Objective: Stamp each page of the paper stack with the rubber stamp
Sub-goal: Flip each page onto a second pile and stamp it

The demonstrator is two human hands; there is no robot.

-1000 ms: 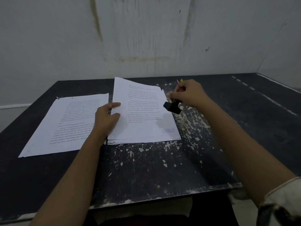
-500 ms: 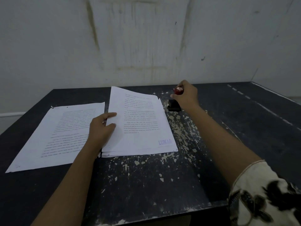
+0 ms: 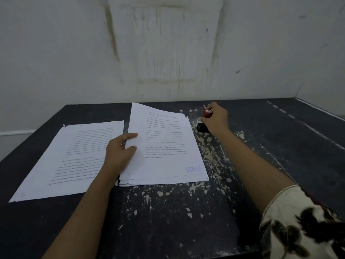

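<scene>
The paper stack (image 3: 168, 144) lies in the middle of the black table (image 3: 168, 212). Its top page carries a purple "LUNAS" stamp mark (image 3: 193, 169) at the lower right corner. My left hand (image 3: 120, 153) pinches the left edge of that top page, which curls up off the stack. My right hand (image 3: 216, 118) grips the rubber stamp (image 3: 207, 114) by its red knob. The stamp's black base (image 3: 202, 127) sits down on the table just right of the stack's far corner.
A second pile of printed pages (image 3: 69, 157) lies flat to the left of the stack. The table top is scuffed with pale paint chips (image 3: 211, 152). A stained white wall (image 3: 168, 53) stands right behind the table's far edge.
My right hand carried the stamp from above the stack's right edge to the table beside it and lowered it there. My left hand stayed on the top page's left edge.
</scene>
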